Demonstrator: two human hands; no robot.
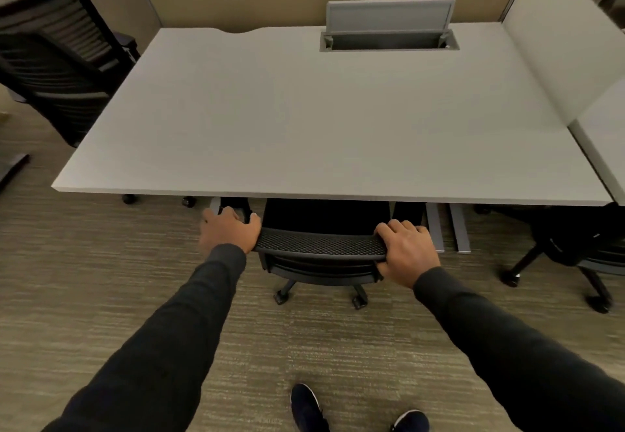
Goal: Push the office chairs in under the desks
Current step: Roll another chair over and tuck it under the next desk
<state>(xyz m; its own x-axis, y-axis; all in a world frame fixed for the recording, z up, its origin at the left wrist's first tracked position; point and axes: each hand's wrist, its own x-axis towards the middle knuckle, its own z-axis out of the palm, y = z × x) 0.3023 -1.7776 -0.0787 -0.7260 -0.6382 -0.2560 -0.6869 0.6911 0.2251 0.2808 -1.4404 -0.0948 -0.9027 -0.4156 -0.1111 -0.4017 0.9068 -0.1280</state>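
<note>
A black mesh office chair [319, 245] stands at the front edge of a bare grey desk [304, 120], its seat tucked beneath the top and its backrest just outside the edge. My left hand [228, 230] grips the left end of the backrest's top rail. On the right end of the same rail, my right hand [407, 250] is wrapped around it. Two of the chair's castors [358, 301] show on the carpet below. A second black chair [57, 56] stands away from the desk at the far left. A third chair [575, 256] sits partly under the neighbouring desk at the right.
An open cable hatch [389, 26] is set in the desk's back. Grey desk legs [434, 228] stand right of the chair. A white divider panel [568, 36] separates the right desk. Beige partition walls close the back. My shoes [306, 408] are on the striped carpet.
</note>
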